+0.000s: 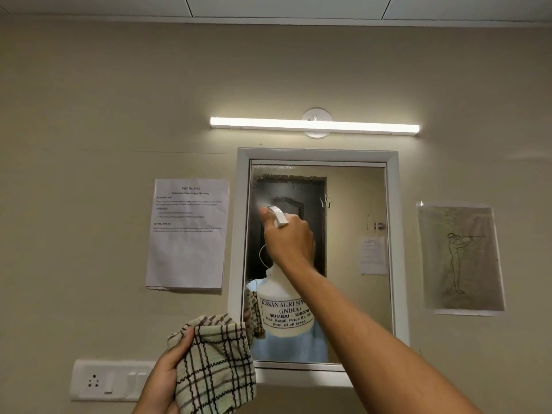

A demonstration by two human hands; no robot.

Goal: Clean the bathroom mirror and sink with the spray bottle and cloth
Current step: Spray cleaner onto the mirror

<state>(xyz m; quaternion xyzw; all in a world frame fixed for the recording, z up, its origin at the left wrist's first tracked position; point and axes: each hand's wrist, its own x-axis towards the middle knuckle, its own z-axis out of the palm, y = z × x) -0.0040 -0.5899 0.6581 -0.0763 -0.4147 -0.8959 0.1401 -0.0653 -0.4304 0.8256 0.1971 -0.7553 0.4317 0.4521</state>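
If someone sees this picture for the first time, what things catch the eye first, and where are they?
First the lit tube light on the wall above the white-framed mirror. Then, at centre, the right hand gripping the spray bottle raised in front of the glass. At the lower left, the left hand holds a checked cloth.

The beige wall (89, 100) carries a white-framed mirror (394, 234), a lit tube light (313, 125) above it, two taped paper sheets and a switch plate (101, 380).
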